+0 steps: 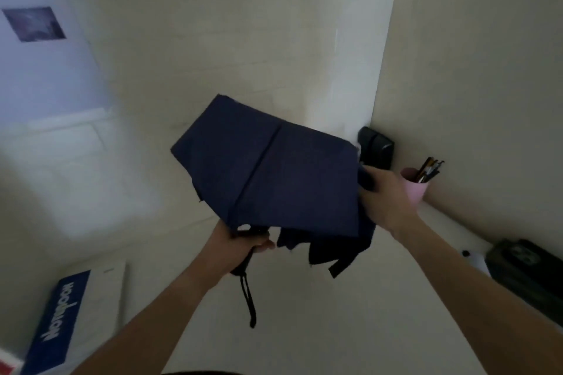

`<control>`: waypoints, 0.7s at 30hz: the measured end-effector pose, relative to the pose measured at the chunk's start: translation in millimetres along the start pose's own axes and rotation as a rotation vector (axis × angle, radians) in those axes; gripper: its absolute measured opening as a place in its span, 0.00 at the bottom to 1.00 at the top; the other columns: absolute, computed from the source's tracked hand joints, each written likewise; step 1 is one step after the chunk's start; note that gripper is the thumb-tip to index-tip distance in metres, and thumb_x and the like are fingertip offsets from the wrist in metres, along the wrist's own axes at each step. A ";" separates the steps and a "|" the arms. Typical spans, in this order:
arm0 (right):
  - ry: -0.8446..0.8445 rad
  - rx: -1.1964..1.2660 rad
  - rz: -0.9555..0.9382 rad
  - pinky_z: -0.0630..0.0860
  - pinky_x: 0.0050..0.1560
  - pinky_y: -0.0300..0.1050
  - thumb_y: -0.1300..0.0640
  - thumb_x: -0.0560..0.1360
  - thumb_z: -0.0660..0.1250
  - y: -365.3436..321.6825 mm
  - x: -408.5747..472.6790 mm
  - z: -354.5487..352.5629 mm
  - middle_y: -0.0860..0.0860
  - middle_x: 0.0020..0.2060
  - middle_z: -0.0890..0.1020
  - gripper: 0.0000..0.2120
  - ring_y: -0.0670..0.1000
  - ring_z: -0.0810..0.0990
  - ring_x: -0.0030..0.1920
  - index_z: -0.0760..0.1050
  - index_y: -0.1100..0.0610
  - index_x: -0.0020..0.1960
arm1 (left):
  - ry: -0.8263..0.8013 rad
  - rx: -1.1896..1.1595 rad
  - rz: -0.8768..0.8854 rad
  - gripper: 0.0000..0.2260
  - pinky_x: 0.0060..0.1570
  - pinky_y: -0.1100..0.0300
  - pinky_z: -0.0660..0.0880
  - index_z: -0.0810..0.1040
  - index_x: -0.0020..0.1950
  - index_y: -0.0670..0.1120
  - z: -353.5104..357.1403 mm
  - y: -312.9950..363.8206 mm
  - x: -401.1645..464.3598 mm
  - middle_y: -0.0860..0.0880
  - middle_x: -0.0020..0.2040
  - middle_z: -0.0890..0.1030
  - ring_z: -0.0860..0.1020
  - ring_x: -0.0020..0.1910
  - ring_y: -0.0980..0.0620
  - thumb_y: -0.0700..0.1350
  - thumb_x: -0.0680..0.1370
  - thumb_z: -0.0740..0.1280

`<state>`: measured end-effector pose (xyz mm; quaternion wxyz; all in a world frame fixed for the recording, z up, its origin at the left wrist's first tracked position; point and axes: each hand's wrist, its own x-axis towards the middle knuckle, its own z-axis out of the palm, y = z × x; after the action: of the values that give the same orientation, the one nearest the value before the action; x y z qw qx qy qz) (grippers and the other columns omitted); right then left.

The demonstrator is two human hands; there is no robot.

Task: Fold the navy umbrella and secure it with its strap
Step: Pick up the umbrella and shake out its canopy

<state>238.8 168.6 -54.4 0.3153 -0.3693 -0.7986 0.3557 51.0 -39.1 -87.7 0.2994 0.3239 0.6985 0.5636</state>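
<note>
I've got the navy umbrella (274, 173) up in the air in front of me, over the pale surface (304, 329). My left hand (240, 245) is wrapped around the black handle, with the wrist cord dangling below it. My right hand (385, 195) grips a bunch of canopy fabric at the far right edge. By my read, we're partway: the canopy is collapsed but loose, its panels spread and floppy, nothing rolled tight. The strap (342, 265) hangs free under the fabric, not wrapped around anything, so gathering the folds and fastening it are both left to do. Over by the wall, a pink cup (414, 192) holds several pens (429, 169), sticking out at a tilt. A blue-and-white box (61, 316) lies at lower left, closed as far as I can tell.
</note>
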 end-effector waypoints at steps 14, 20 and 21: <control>-0.141 0.308 0.013 0.58 0.21 0.37 0.55 0.78 0.72 -38.9 -192.4 -41.2 0.51 0.26 0.68 0.10 0.47 0.62 0.20 0.77 0.59 0.40 | 0.208 -0.118 0.167 0.17 0.23 0.61 0.66 0.80 0.48 0.37 -20.1 -38.9 -121.0 0.43 0.38 0.84 0.71 0.23 0.53 0.43 0.67 0.82; 0.248 -0.106 -0.127 0.73 0.35 0.48 0.41 0.74 0.71 -116.6 -236.3 -80.7 0.48 0.20 0.75 0.26 0.53 0.77 0.29 0.71 0.57 0.26 | 0.183 -0.409 0.311 0.08 0.23 0.61 0.62 0.78 0.43 0.40 8.6 16.3 -176.9 0.41 0.36 0.81 0.67 0.24 0.51 0.38 0.74 0.76; 0.268 -0.036 -0.134 0.72 0.35 0.47 0.41 0.74 0.71 -124.0 -242.1 -83.6 0.49 0.21 0.75 0.26 0.53 0.76 0.29 0.69 0.56 0.26 | 0.167 -0.385 0.327 0.07 0.23 0.61 0.61 0.79 0.43 0.40 6.7 25.4 -181.9 0.42 0.35 0.82 0.66 0.24 0.51 0.37 0.73 0.77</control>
<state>385.4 -59.3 32.4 0.4355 -0.3649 -0.7784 0.2671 170.3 -174.9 -54.3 0.2017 0.3221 0.5389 0.7518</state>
